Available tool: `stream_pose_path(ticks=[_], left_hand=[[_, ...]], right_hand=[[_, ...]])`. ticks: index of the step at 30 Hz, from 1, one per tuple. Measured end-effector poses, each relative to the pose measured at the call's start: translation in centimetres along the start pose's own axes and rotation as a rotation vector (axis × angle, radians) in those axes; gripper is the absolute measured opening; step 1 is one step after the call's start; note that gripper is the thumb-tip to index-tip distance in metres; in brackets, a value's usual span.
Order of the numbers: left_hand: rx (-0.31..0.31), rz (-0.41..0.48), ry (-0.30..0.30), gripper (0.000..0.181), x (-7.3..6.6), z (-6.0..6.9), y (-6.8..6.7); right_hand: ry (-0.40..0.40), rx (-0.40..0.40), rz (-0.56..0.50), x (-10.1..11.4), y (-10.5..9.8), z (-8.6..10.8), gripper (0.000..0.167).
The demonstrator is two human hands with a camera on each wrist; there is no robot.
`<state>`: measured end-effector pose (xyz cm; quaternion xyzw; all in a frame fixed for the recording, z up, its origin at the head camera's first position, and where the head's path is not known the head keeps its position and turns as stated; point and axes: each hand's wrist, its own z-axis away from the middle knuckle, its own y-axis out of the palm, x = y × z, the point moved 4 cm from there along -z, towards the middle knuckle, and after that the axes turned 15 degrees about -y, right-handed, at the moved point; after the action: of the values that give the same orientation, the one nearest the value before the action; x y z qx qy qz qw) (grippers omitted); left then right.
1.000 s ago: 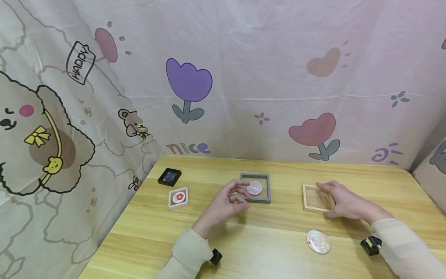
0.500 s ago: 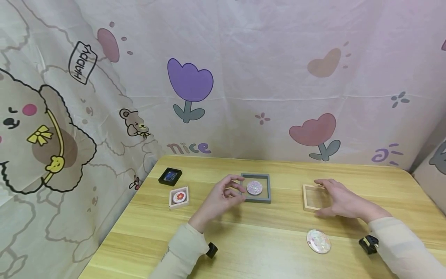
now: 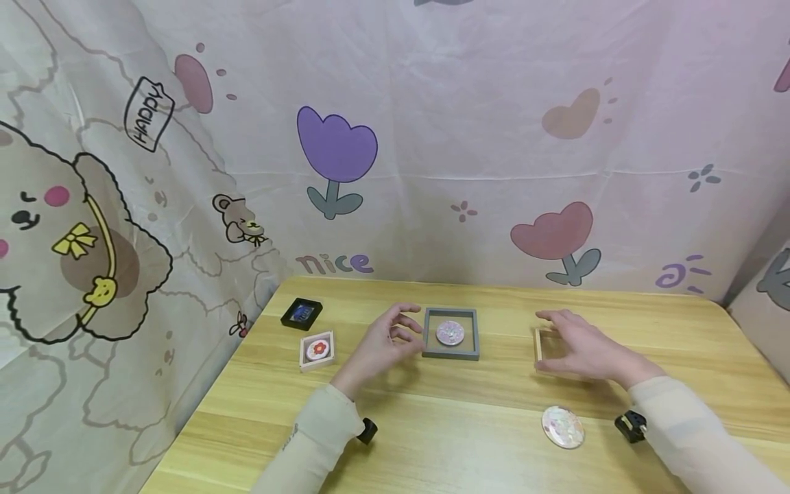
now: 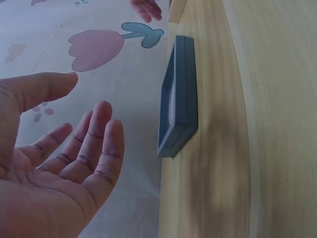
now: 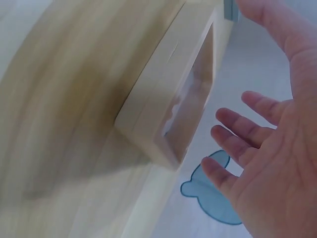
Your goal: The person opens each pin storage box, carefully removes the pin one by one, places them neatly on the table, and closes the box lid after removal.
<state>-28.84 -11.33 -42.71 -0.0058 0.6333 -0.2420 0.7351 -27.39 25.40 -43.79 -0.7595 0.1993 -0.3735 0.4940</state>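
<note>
A grey square frame [image 3: 451,355] lies on the wooden table with a glittery round disc [image 3: 450,333] inside it. Just left of this frame the left hand [image 3: 384,346] hovers, fingers relaxed and apart, holding nothing; the left wrist view shows its bare palm beside the grey frame [image 4: 185,84]. The right hand [image 3: 586,348] is over a light wooden frame [image 3: 538,346], partly hiding it. In the right wrist view the wooden frame [image 5: 153,89] stands apart from the loosely spread fingers of the right hand [image 5: 277,134].
A larger glittery disc [image 3: 563,427] lies in front of the wooden frame. At the left are a black square box [image 3: 301,313] and a small pale box [image 3: 317,365] holding a disc with a red flower. A patterned cloth [image 3: 432,137] hangs behind the table.
The left hand has drawn back leftward from the grey frame, which it no longer overlaps. The right hand has shifted left across the wooden frame, covering more of it.
</note>
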Motion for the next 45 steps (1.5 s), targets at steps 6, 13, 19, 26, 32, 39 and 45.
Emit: stream_pose_path(ticks=[6, 13, 19, 26, 32, 39, 45], left_hand=[[-0.021, -0.060, -0.017, 0.067, 0.3, -0.8, -0.3], [-0.020, -0.119, -0.041, 0.071, 0.7, -1.9, -0.6], [-0.004, -0.168, -0.061, 0.074, 0.8, -2.5, -0.6], [0.011, -0.213, -0.088, 0.080, 1.3, -3.0, -0.6], [0.025, -0.258, -0.100, 0.084, 1.7, -3.4, -0.4], [0.047, -0.310, -0.122, 0.089, 2.0, -3.7, -0.1], [0.064, -0.316, -0.153, 0.096, 2.4, -3.8, -0.1]], right_hand=[[0.002, 0.022, -0.013, 1.1, 0.4, -1.1, 0.101], [0.014, 0.037, -0.008, 2.2, 0.7, -2.4, 0.101], [0.012, 0.055, -0.013, 3.1, 1.3, -3.8, 0.104], [-0.009, 0.070, -0.010, 4.2, 2.1, -5.5, 0.107], [-0.018, 0.082, -0.009, 4.8, 2.9, -6.9, 0.109], [-0.001, 0.087, -0.009, 4.7, 3.6, -8.2, 0.113], [-0.009, 0.086, -0.004, 4.9, 4.2, -9.5, 0.116]])
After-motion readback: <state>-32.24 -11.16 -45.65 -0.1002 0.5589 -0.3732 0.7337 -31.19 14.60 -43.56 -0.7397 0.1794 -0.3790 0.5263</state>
